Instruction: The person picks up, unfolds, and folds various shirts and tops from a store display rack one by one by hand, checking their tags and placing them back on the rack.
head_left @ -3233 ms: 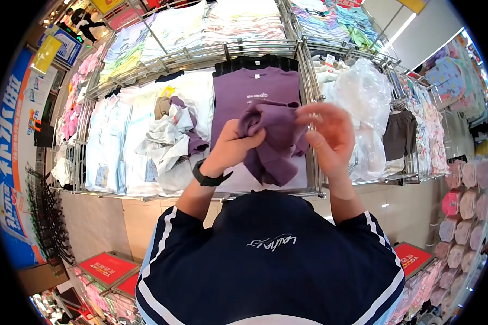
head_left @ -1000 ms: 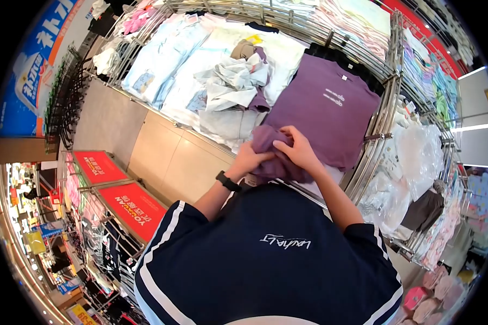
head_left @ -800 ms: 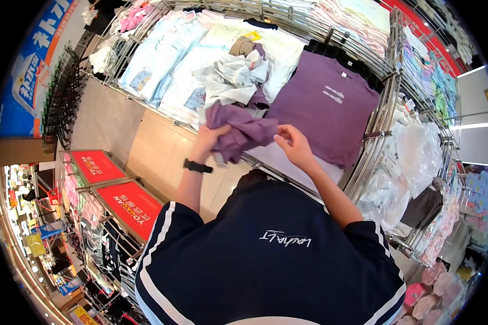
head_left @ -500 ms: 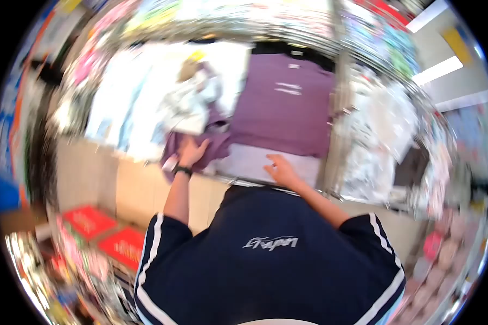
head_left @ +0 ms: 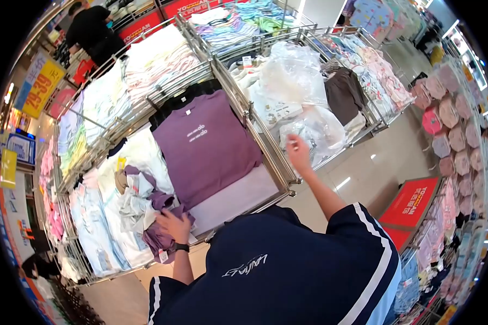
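Observation:
My left hand [head_left: 173,225] rests with spread fingers on a crumpled purple garment [head_left: 156,238]. White and grey crumpled clothes [head_left: 135,208] lie bunched just beyond it. Right of that pile, a purple T-shirt [head_left: 203,143] with small white lettering is laid flat in the rack, with black fabric [head_left: 181,99] showing past its collar. My right hand [head_left: 298,154] is raised at the near edge of the neighbouring compartment, fingers loosely bent and apart. It is nearest to a clear plastic bag [head_left: 317,132]; whether it touches the bag cannot be made out.
Metal rails [head_left: 271,162] divide the display rack into compartments. A dark brown garment [head_left: 344,95] lies beside the plastic bags. Folded light clothes [head_left: 162,57] fill the far compartments. A red sign [head_left: 409,203] stands at right. A person in black [head_left: 92,32] is at the far left.
My view has turned to the right. My right hand has moved from the grey-white fabric below the purple T-shirt to the plastic bags. My left hand remains on the crumpled purple garment.

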Motion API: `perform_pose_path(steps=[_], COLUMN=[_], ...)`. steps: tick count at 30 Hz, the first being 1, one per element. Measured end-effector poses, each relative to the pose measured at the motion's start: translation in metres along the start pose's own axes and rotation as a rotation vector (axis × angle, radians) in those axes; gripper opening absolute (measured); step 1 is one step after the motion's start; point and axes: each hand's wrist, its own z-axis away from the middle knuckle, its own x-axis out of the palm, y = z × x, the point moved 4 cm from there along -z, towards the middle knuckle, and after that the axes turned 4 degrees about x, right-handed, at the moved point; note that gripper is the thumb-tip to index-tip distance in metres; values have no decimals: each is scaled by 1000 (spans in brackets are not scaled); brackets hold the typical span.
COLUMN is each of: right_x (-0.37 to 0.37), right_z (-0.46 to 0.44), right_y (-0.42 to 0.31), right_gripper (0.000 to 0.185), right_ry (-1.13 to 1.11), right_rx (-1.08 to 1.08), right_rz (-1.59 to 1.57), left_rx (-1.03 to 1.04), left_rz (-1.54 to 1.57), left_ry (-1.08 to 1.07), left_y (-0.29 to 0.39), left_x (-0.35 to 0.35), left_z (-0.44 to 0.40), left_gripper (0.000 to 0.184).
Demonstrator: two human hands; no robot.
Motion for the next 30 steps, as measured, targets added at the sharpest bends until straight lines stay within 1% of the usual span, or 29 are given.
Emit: perform_pose_path(steps=[1, 2, 3, 5, 6, 7, 8, 9, 10, 11, 13, 14, 15, 16, 18, 19, 20, 22, 23, 24, 26, 28, 30], right_x=[-16, -28, -38, -43, -43, -46, -51, -55, -58, -53, -56, -62, -58, -54, -51, -50, -49, -39, -36, -32, -26, -15, 5], right_z=[-16, -28, -34, -42, -48, -56, -65, -75, -97, -126, -161, -170, -179, -187, -222, -232, -224, -215, -206, -200, -158, -104, -47], right_y=[20, 39, 57, 98, 107, 102, 94, 90, 97, 114, 113, 88, 87, 84, 132, 130, 93, 46, 17, -8, -92, -161, -216], right_gripper=[30, 33, 37, 44, 48, 49, 51, 53, 53, 53, 47, 41, 36, 32, 25, 17, 12, 9, 10, 13, 17, 19, 14], right_ry=[153, 255, 354, 158, 57, 80, 99, 115, 273, 427, 609, 629, 561, 496, 201, 142, 242, 240, 198, 179, 109, -67, -242], right_rx=[18, -31, -80, 68, 137, 148, 157, 168, 171, 174, 392, 608, 712, 824, 810, 788, 724, 460, 325, 133, -129, -194, -376], right_rz=[65, 265, 468, 568, 617, 543, 470, 400, 240, 75, -300, -507, -637, -757, -822, -717, -595, -666, -637, -516, -382, -203, 2], left_rx=[127, 204, 318, 607, 621, 630, 637, 640, 639, 711, 748, 765, 772, 755, 714, 672, 615, 491, 466, 439, 398, 402, 466], left_rz=[94, 98, 182, 479, 514, 550, 404, 259, 116, 110, 206, 253, 231, 284, 397, 445, 503, 619, 671, 721, 828, 914, 974], left_ry=[-29, -167, -207, -349, -507, -665, -670, -677, -682, -651, -696, -714, -742, -755, -774, -711, -669, -591, -527, -463, -327, -193, -79], left_y=[24, 53, 80, 110, 117, 125, 138, 154, 167, 163, 140, 134, 133, 133, 125, 128, 128, 126, 127, 128, 132, 149, 167], left_x=[1, 0, 6, 75, 129, 166, 150, 113, 90, 100, 145, 156, 145, 133, 127, 107, 95, 75, 65, 56, 21, -46, -108], left_z=[0, 5, 7, 13, 19, 27, 35, 46, 52, 56, 61, 60, 58, 56, 52, 52, 51, 55, 56, 57, 60, 56, 49], left_gripper=[82, 83, 77, 68, 61, 55, 53, 50, 48, 40, 37, 35, 33, 34, 36, 43, 45, 48, 50, 52, 58, 66, 70])
